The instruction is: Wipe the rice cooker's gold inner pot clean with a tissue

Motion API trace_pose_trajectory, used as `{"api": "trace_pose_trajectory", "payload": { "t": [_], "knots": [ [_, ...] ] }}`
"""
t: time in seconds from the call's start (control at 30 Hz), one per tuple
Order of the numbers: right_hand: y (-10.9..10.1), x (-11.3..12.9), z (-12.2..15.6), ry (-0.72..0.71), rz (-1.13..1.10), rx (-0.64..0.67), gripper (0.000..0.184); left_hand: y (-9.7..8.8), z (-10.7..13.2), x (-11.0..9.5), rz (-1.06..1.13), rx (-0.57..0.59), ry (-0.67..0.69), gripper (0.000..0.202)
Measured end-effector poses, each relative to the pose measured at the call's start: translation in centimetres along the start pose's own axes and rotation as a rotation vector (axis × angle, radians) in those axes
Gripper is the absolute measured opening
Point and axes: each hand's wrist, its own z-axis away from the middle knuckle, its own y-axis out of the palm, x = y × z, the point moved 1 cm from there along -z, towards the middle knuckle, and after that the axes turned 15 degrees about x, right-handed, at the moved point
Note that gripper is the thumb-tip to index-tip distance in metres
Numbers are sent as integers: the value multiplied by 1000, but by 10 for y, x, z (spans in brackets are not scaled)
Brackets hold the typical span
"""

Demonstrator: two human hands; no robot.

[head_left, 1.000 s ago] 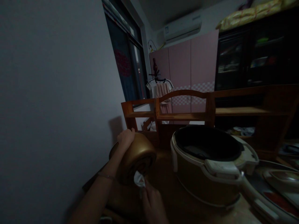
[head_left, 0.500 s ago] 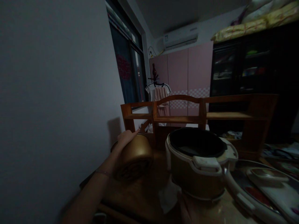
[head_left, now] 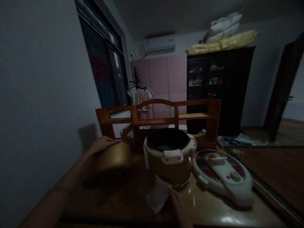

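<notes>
My left hand (head_left: 104,144) grips the top edge of a gold-coloured inner pot (head_left: 115,155), which stands tilted on the table against the left side, its dark lower part toward me. Low in the middle, my right hand (head_left: 177,202) pinches a crumpled white tissue (head_left: 158,193) beside the base of an electric pressure cooker (head_left: 167,167). That cooker is open at the top, with a black inside and a white rim and handle. Its detached lid (head_left: 223,177) lies on the table to the right, knob side up.
A wooden shelf frame (head_left: 155,121) runs along the back of the glossy table (head_left: 209,210). The wall (head_left: 47,79) closes off the left side. Beyond stand a pink wardrobe (head_left: 159,76), a dark cabinet (head_left: 235,82) and clothes on a rack (head_left: 143,95).
My view has swung right, so everything sits further left and the whole lid shows. My right hand and the tissue have come more fully into sight; the left hand stays on the pot.
</notes>
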Motion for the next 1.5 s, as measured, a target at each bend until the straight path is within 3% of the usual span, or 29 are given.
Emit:
{"api": "trace_pose_trajectory", "payload": {
  "t": [0.17, 0.23, 0.3, 0.4, 0.5, 0.57, 0.63, 0.7, 0.8, 1.03, 1.23, 1.5],
  "knots": [
    [6, -1, -1, 19, -80, 15, 88, -1, 0, 14, -4, 1, -41, 80],
    [8, -3, -2, 16, -100, 16, 91, -8, -1, 12, -18, -64, -96, 78],
    [10, -6, -3, 12, -120, 10, 94, -27, 1, 0, -37, -169, -135, 76],
    [10, -10, -3, -5, -144, 5, 100, -78, 19, -44, -113, -373, -63, 80],
    [6, -10, -2, -24, -161, 17, 100, -134, 54, -107, -172, -579, -21, 85],
    [4, -10, -1, -37, -166, 28, 97, -157, 80, -150, -153, -708, 76, 87],
    [3, -9, -1, -38, -170, 30, 96, -161, 103, -191, -118, -823, 205, 90],
    [4, -10, -1, -21, -173, 25, 97, -150, 121, -225, -76, -899, 307, 90],
    [8, -10, -3, -2, -164, 17, 98, -116, 133, -265, -31, -961, 480, 87],
    [9, -7, -1, -21, -131, 5, 95, -30, 116, -330, -139, -1060, 523, 77],
    [9, -5, -2, -32, -123, 12, 84, 16, 91, -356, -210, -963, 595, 72],
    [10, -8, 0, -44, -105, 0, 83, 30, 64, -363, -229, -876, 594, 70]
  ]
}}
